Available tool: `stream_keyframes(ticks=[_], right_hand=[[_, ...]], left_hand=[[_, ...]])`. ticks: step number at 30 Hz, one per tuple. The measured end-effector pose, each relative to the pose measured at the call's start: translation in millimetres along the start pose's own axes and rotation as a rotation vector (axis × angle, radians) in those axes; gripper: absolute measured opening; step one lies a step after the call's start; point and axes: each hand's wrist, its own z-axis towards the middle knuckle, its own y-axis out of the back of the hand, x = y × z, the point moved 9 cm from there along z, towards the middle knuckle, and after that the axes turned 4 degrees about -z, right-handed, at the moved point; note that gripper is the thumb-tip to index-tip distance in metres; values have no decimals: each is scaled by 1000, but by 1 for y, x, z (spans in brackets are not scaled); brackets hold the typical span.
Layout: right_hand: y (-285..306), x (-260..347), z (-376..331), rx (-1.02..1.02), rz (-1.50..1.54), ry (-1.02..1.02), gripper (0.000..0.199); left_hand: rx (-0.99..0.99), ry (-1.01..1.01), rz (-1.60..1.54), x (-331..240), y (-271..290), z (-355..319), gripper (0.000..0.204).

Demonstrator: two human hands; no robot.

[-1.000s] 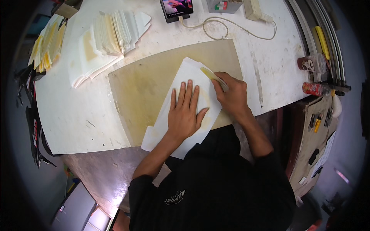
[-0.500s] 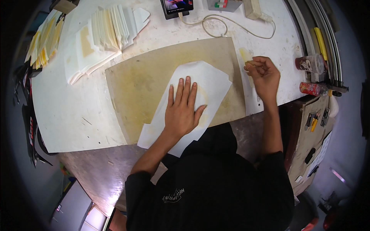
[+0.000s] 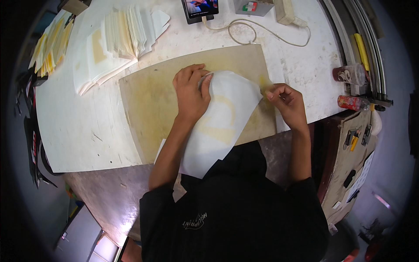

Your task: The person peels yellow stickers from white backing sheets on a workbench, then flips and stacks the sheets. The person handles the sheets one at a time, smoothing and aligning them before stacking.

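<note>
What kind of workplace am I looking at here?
Probably a small paper-goods or envelope workshop: stacks of cut white and yellowish sheets on a worn white table, a glue-stained board under the white sheet being worked, and tools on a side rack.

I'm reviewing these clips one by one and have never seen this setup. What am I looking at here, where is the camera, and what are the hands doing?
There is no machine: a person works with bare hands. The picture comes from a wide fisheye camera worn on the head, looking down, so straight edges curve near the rim. The person's dark shirt fills the bottom.

On the white table lies a tan board, and on it a white paper sheet with a yellowish smear. The left hand presses on the sheet's upper edge. The right hand pinches something small beside the sheet's right edge; what it is cannot be made out.

Further back are stacks of folded paper, a phone with a cable, and two small containers at right.
</note>
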Motion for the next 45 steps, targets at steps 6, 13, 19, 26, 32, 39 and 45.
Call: stream_keyframes(ticks=[6,13,19,26,32,39,45], right_hand=[[-40,20,5,120,14,170,22],[-53,13,25,100,-53,129,29],[-57,22,26,55,-149,135,30],[-72,46,29,187,-447,146,27],[-85,50,39,327,-693,256,23],[-91,49,34,270,-784,226,16],[-99,50,25,195,-945,369,13]], left_hand=[[-104,30,-202,3,12,1,6],[-101,8,-226,0,13,2,5],[-95,4,-142,-3,18,2,26],[89,-40,132,-73,28,-55,52],[407,69,237,-55,-14,-97,74],[434,59,269,-53,-15,-98,76],[426,63,275,-52,-15,-99,75]])
